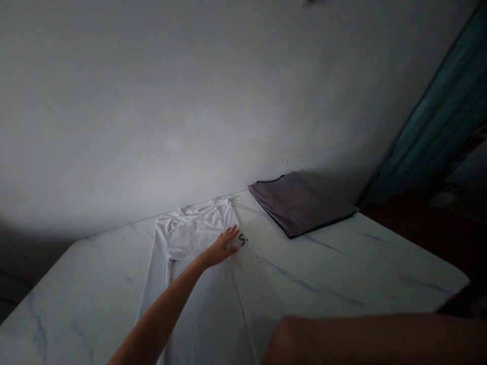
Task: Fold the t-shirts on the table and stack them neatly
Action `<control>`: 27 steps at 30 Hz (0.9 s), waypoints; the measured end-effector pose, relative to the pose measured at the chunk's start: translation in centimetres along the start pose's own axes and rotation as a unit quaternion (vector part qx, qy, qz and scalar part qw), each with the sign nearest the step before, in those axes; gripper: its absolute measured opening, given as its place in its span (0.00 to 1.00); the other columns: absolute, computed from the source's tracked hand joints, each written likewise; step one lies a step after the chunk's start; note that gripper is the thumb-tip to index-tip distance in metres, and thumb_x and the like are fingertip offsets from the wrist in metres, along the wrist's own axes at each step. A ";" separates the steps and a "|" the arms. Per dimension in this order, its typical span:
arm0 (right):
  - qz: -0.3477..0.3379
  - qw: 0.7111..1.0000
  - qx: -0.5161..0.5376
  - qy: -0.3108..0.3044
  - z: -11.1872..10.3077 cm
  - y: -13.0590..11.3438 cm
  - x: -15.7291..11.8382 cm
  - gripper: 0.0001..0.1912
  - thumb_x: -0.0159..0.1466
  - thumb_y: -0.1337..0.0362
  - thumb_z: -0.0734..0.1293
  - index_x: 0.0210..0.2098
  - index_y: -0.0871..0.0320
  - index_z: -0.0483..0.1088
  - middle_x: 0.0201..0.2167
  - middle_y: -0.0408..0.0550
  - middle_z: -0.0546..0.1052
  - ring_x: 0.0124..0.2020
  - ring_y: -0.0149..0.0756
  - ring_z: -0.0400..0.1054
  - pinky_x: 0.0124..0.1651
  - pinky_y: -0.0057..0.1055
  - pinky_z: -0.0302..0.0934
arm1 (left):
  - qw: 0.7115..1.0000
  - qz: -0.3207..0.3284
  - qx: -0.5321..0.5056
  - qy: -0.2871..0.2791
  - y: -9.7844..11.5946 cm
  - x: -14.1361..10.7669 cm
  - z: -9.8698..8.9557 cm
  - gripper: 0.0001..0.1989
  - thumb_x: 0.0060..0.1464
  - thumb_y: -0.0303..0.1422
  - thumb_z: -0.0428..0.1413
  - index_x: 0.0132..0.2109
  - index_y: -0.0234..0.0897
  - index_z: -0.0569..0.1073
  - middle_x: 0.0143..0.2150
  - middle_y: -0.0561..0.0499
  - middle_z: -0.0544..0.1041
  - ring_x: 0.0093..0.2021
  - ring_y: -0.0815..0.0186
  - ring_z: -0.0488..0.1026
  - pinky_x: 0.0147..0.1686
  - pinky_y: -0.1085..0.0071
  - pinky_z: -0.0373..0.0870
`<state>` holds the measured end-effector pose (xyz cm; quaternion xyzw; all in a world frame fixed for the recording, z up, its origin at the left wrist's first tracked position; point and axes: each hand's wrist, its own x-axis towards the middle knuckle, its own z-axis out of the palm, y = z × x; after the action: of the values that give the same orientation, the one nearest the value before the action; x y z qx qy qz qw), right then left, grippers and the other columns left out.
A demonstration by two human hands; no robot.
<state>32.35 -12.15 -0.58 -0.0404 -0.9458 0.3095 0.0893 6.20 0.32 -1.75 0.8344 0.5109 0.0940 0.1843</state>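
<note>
A white long-sleeved shirt (pixel 198 294) lies spread on the marble-patterned table, its collar toward the wall and its sleeves running down toward me. My left hand (pixel 220 248) reaches over its upper right part, fingers stretched and spread, palm down at the sleeve. Beside the fingertips a dark printed mark (pixel 242 240) shows on the sleeve. Along the bottom right only my bent right arm is visible, dark and blurred; its hand falls below the picture edge.
A folded dark grey-brown cloth with black edges (pixel 300 205) rests at the table's back right, close to the wall (pixel 190 101). The pale marble-patterned table (pixel 323 274) has a corner at the right. A teal curtain (pixel 441 111) hangs beyond it.
</note>
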 end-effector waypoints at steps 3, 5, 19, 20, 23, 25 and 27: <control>0.183 0.965 -0.040 0.182 -4.6 4.1 6.0 0.19 0.71 0.60 0.54 0.46 0.58 0.74 0.42 0.49 0.79 0.44 0.36 0.73 0.48 0.31 0.63 | 0.990 -0.092 0.021 0.101 -1.8 0.6 -0.3 0.27 0.66 0.37 0.40 0.68 0.35 0.53 0.71 0.41 0.52 0.71 0.59 0.47 0.66 0.57 0.51; 0.267 0.926 -0.091 0.250 -7.1 7.8 10.7 0.19 0.71 0.63 0.54 0.53 0.62 0.69 0.51 0.56 0.75 0.53 0.39 0.68 0.55 0.34 0.60 | 0.981 -0.129 0.081 0.122 -2.4 1.0 0.2 0.26 0.65 0.35 0.41 0.67 0.32 0.56 0.70 0.37 0.55 0.70 0.54 0.50 0.65 0.52 0.52; 0.399 0.874 -0.207 0.183 -9.6 21.0 20.4 0.26 0.72 0.54 0.47 0.68 0.48 0.52 0.70 0.46 0.50 0.69 0.44 0.42 0.68 0.47 0.37 | 0.958 -0.119 0.218 0.146 -2.2 0.9 2.2 0.36 0.60 0.50 0.43 0.67 0.29 0.55 0.69 0.38 0.54 0.70 0.51 0.49 0.66 0.49 0.50; 0.403 0.871 -0.210 0.186 -9.8 21.5 20.7 0.26 0.72 0.54 0.48 0.68 0.47 0.51 0.70 0.46 0.50 0.70 0.44 0.42 0.68 0.47 0.37 | 0.958 -0.120 0.217 0.144 -2.2 0.9 2.2 0.37 0.60 0.50 0.43 0.67 0.28 0.55 0.70 0.38 0.53 0.70 0.50 0.49 0.66 0.48 0.51; 0.418 0.860 -0.217 0.197 -10.1 22.7 21.4 0.27 0.71 0.54 0.50 0.68 0.49 0.50 0.70 0.46 0.48 0.70 0.43 0.40 0.68 0.46 0.36 | 0.958 -0.117 0.217 0.148 -2.2 1.0 2.3 0.38 0.61 0.50 0.42 0.67 0.26 0.53 0.70 0.38 0.51 0.70 0.50 0.49 0.65 0.48 0.52; 0.424 0.854 -0.219 0.207 -10.2 23.3 21.8 0.28 0.71 0.53 0.51 0.68 0.51 0.51 0.70 0.47 0.48 0.70 0.43 0.39 0.69 0.45 0.35 | 0.957 -0.112 0.219 0.156 -2.3 1.0 2.4 0.38 0.61 0.50 0.41 0.68 0.26 0.53 0.70 0.38 0.51 0.70 0.50 0.49 0.65 0.48 0.53; 0.426 0.851 -0.220 0.214 -10.3 23.7 22.1 0.28 0.70 0.52 0.52 0.68 0.51 0.52 0.70 0.48 0.48 0.70 0.45 0.39 0.68 0.46 0.34 | 0.955 -0.106 0.221 0.165 -2.4 1.0 2.6 0.37 0.61 0.50 0.41 0.68 0.26 0.53 0.70 0.38 0.51 0.69 0.50 0.50 0.65 0.47 0.53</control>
<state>13.17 15.78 -3.31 -0.5234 -0.8366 0.0850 0.1374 5.56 1.63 -5.15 0.7684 0.6275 0.0952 -0.0824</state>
